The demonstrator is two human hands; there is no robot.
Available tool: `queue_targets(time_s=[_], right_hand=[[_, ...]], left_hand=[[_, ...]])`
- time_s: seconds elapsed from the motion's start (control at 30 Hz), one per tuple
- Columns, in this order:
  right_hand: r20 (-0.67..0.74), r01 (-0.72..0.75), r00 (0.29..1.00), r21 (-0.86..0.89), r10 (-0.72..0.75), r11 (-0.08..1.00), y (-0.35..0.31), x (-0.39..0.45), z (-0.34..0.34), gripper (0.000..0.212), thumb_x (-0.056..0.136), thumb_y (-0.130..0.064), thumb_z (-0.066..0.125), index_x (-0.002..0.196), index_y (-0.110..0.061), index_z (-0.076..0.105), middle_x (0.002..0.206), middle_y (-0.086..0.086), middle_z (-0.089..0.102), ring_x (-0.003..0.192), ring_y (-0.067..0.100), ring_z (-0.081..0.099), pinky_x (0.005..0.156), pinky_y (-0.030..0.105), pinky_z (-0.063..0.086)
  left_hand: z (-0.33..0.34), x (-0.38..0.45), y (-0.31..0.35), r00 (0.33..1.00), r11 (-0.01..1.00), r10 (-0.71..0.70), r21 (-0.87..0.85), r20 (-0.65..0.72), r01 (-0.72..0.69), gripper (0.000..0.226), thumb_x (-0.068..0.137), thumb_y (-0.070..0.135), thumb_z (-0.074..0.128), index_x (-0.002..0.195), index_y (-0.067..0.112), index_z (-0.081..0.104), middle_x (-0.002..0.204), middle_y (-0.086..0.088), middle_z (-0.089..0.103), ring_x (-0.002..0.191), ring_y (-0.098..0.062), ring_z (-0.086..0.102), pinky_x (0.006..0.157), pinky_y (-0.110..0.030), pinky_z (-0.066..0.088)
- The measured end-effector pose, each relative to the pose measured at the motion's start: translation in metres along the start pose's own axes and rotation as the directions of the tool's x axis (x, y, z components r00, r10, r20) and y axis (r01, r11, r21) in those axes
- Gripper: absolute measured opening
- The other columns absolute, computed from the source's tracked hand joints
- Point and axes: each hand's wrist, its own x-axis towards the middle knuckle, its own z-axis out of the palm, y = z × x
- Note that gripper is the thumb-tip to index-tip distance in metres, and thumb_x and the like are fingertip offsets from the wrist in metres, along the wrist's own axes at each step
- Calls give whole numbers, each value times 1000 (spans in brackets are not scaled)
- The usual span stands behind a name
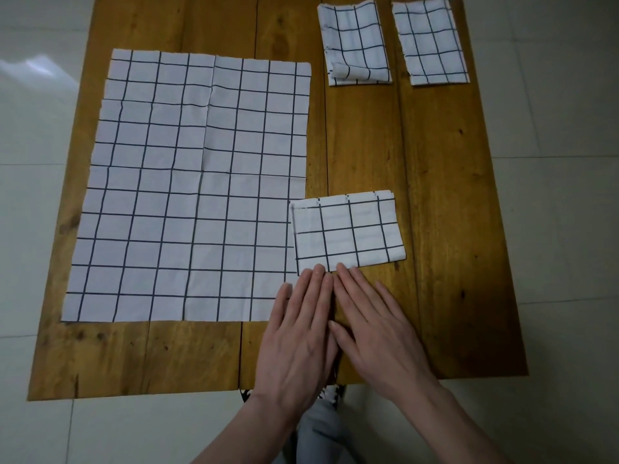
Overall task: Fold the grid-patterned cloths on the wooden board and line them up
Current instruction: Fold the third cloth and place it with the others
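A large white cloth with a dark grid (194, 189) lies spread flat on the left half of the wooden board (452, 202). A small folded grid cloth (348, 231) sits just right of it, overlapping its lower right edge. Two more folded grid cloths lie side by side at the far right: one (355, 43) with a curled corner, the other (432, 41) flat. My left hand (298, 333) and my right hand (375, 326) lie flat with straight fingers, side by side, fingertips touching the near edge of the small folded cloth.
The board rests on a pale tiled floor (562, 229). Bare wood shows on the right side of the board and along its near edge. A grey trouser leg (318, 430) is visible below the board.
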Motion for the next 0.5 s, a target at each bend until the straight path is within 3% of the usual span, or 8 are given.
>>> queue_targets(time_s=[0.17, 0.5], right_hand=[[-27, 6, 1000, 47, -5, 999, -1, 5, -6, 62, 113, -48, 18, 165, -15, 22, 174, 1, 16, 161, 13, 11, 127, 41, 18], [19, 34, 999, 26, -35, 999, 6, 14, -6, 66, 112, -55, 17, 166, -18, 18, 174, -2, 13, 161, 9, 7, 128, 42, 14]], left_hand=[[0, 3, 0, 999, 999, -39, -12, 1, 39, 67, 109, 43, 30, 166, 11, 14, 175, -8, 11, 162, -23, 6, 128, -51, 25], [4, 6, 1, 997, 998, -67, -6, -47, 66, 67, 107, 41, 31, 166, 10, 18, 174, -9, 14, 162, -24, 10, 126, -49, 20]])
